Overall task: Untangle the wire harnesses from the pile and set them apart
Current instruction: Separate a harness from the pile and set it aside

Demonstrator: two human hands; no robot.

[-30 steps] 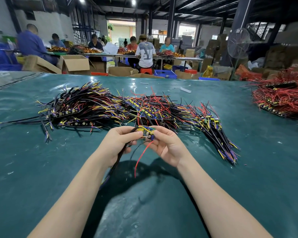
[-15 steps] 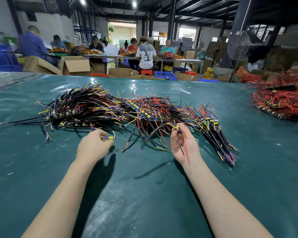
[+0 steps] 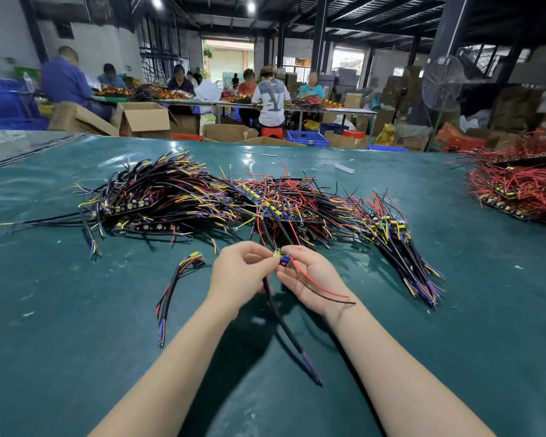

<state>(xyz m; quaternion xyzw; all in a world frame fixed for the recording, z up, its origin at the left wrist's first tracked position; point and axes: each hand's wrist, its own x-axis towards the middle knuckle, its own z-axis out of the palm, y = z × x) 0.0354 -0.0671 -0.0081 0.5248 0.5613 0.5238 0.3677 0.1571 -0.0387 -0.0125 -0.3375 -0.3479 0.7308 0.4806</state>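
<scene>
A long tangled pile of wire harnesses (image 3: 221,200), black, red, yellow and purple, stretches across the green table (image 3: 76,357). In front of it my left hand (image 3: 238,274) and my right hand (image 3: 312,279) pinch the small yellow and blue component end of one harness (image 3: 281,257) between their fingertips. Its thick black cable hangs down toward me, and thin red and black leads trail over my right wrist. One separated harness (image 3: 178,279) lies alone on the table to the left of my left hand.
A second heap of red wire harnesses (image 3: 524,187) lies at the far right of the table. Beyond the far table edge stand cardboard boxes (image 3: 142,119), blue crates and a fan (image 3: 442,83). Several people sit working at another table.
My left hand let go of the earlier harness, which now lies on the table at the left. Both hands came back together in front of the pile and now pinch another harness.
</scene>
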